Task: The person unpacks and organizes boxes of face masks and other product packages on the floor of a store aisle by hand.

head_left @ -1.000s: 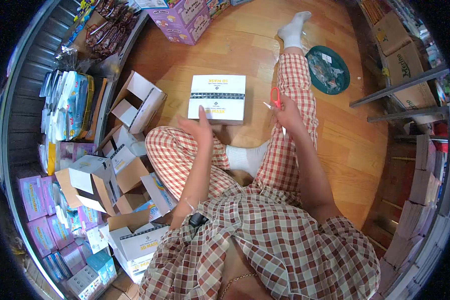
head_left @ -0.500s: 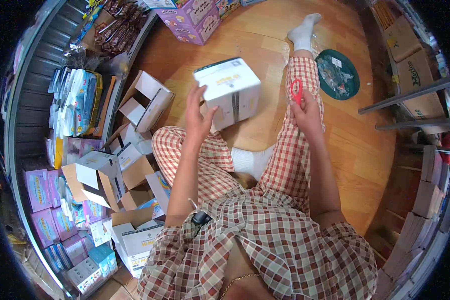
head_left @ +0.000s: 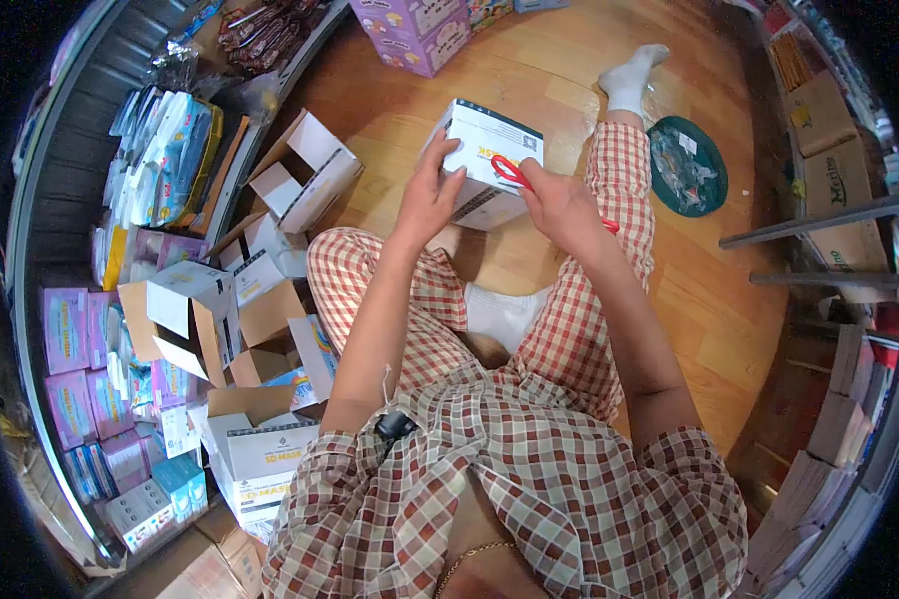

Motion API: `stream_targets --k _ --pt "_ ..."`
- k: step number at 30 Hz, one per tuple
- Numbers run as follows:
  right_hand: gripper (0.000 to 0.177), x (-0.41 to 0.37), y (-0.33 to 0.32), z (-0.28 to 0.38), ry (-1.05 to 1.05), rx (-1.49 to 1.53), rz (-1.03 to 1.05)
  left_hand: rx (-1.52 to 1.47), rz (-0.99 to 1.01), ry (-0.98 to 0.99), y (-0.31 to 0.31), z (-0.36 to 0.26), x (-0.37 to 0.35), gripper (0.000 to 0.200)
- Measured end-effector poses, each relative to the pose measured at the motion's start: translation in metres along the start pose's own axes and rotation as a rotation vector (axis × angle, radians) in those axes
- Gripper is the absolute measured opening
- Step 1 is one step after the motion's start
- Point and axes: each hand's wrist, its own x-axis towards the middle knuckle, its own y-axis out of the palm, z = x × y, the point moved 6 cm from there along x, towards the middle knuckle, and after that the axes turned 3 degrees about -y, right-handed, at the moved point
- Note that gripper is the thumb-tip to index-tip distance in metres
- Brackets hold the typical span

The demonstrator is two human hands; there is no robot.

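left hand [head_left: 432, 195] clasps the tilted white box [head_left: 491, 135] while the right hand [head_left: 561, 205], closed on red scissors [head_left: 510, 172], meets its face, seemingly cutting it open; next needs a steady hold.

Bright, even indoor light, warm on the wooden floor [head_left: 709, 299]. Pale glare across the boards at upper centre. Soft shadow just below the white box [head_left: 489, 165]. Bends hard at the edges, fisheye-style, with black vignette in every corner. Sharp at centre, softer toward the rim.
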Motion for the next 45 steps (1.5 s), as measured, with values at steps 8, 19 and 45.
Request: stream_targets --k 8,19,45 --pt "0.018 0.024 0.004 0.003 0.037 -0.008 -0.019 0.143 0.069 -0.008 -0.004 -0.005 0.034 0.035" --pt "0.016 0.04 0.007 0.002 0.013 -0.037 -0.013 0.047 0.247 -0.01 0.007 0.008 0.049 0.042" --pt "0.015 -0.003 0.014 0.0 0.193 -0.225 0.116 0.286 0.366 0.008 0.038 -0.002 0.045 0.044"
